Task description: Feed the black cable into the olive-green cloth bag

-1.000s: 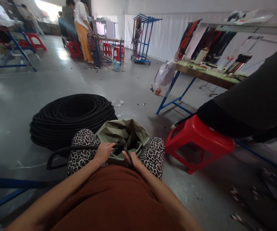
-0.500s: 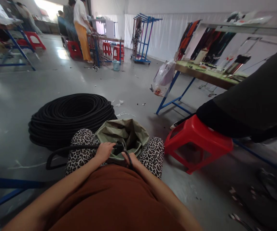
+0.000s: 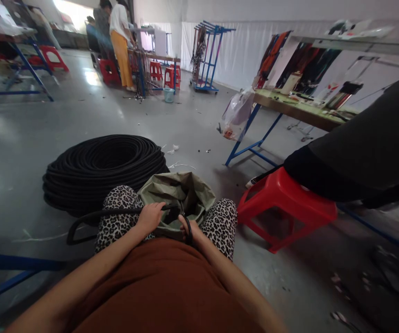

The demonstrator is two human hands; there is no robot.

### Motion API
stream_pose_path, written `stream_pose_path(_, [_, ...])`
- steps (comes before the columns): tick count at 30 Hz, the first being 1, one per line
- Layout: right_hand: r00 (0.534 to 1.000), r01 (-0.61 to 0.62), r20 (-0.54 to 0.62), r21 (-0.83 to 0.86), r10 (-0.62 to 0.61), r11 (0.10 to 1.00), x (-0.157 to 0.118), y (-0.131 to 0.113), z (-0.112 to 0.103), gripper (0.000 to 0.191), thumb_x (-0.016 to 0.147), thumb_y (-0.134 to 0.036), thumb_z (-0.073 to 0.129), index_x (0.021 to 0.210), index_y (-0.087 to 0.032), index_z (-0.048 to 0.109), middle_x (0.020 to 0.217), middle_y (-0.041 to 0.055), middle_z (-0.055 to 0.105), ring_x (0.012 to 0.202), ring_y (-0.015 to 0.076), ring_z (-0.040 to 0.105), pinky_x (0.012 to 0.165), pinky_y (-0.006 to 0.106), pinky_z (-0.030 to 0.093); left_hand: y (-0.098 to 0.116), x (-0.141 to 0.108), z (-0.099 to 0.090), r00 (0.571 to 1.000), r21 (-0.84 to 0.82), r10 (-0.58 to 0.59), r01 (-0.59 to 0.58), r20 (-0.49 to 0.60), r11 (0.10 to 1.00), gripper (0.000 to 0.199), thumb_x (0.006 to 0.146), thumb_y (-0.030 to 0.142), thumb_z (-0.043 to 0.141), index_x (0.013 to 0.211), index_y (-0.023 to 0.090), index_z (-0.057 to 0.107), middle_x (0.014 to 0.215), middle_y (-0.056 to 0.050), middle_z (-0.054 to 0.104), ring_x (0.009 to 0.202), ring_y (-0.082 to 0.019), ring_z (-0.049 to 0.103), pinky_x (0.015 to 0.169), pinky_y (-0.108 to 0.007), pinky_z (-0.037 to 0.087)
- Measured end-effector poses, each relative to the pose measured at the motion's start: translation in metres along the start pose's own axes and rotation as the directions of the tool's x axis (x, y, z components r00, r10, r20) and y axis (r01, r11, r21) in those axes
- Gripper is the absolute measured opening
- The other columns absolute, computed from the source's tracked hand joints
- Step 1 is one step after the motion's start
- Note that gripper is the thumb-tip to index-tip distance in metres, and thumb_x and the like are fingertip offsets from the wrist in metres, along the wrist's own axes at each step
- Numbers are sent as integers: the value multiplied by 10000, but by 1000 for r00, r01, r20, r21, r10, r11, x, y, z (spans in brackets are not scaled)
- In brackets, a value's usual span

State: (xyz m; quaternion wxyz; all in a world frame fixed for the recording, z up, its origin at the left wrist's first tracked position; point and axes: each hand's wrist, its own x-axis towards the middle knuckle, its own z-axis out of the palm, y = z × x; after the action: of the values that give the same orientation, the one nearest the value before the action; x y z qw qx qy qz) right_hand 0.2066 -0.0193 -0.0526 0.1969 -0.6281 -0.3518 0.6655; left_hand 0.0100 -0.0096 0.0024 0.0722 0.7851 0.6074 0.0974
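My left hand (image 3: pixel 151 216) is closed around a black cord (image 3: pixel 119 212) that runs across my left knee and loops back toward the floor. Its free end sticks out past my fingers, over an olive-green sack (image 3: pixel 201 188) standing between my knees with its mouth wide. In my right hand (image 3: pixel 193 230) are scissors (image 3: pixel 188 229) with dark handles, the blades pointing up close to the cord's end. Whether the blades touch the cord is too small to tell. A big coil of black cord (image 3: pixel 71 171) lies on the floor to the front left.
A red plastic stool (image 3: pixel 286 199) with a seated person (image 3: pixel 366 143) is close on my right. Beyond it stands a worktable (image 3: pixel 296 108) with a plastic bag (image 3: pixel 236 113) hanging from it. Blue metal legs (image 3: pixel 15 263) are at my lower left. People stand at a far table.
The scissors have shifted slightly right and turned more upright, with the blades near the cord's end. My left hand keeps its hold, almost unmoved. The view has shifted a little.
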Motion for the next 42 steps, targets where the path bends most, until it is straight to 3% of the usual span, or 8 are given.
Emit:
stream_pose_path(3, [999, -37, -2, 46, 38, 998, -2, -2, 1, 438, 927, -542, 542, 721, -156, 547, 522, -19, 489, 379, 106, 470, 406, 227, 428, -3, 0, -3, 999, 6, 17, -16, -29, 1000, 347, 869, 125, 482, 1181, 141, 633, 1105, -126, 716, 1031, -226, 656, 923, -361, 487])
stream_pose_path(14, [992, 26, 120, 102, -39, 994, 2, 5, 0, 381, 907, -515, 597, 835, -141, 581, 619, -19, 572, 476, 106, 572, 481, 208, 470, -4, -4, -7, 998, -28, 14, -16, -63, 999, 338, 912, 179, 454, 1198, 165, 634, 1092, -110, 717, 1005, -218, 651, 906, -353, 491])
stream_pose_path(28, [986, 52, 151, 82, -64, 995, -9, -1, 1, 390, 876, -517, 633, 750, -155, 561, 596, -19, 539, 507, 114, 547, 524, 227, 487, 2, -8, -1, 999, -25, 42, -42, -24, 999, 337, 907, 163, 462, 1195, 169, 636, 1098, -109, 712, 996, -215, 651, 874, -341, 481])
stream_pose_path(42, [983, 48, 168, 142, -72, 989, -2, 4, 1, 361, 888, -480, 628, 751, -154, 556, 606, -20, 541, 517, 114, 554, 541, 229, 491, 2, -8, 2, 999, -20, 42, -43, -25, 999, 334, 903, 171, 466, 1191, 168, 635, 1087, -117, 709, 993, -233, 647, 859, -362, 478])
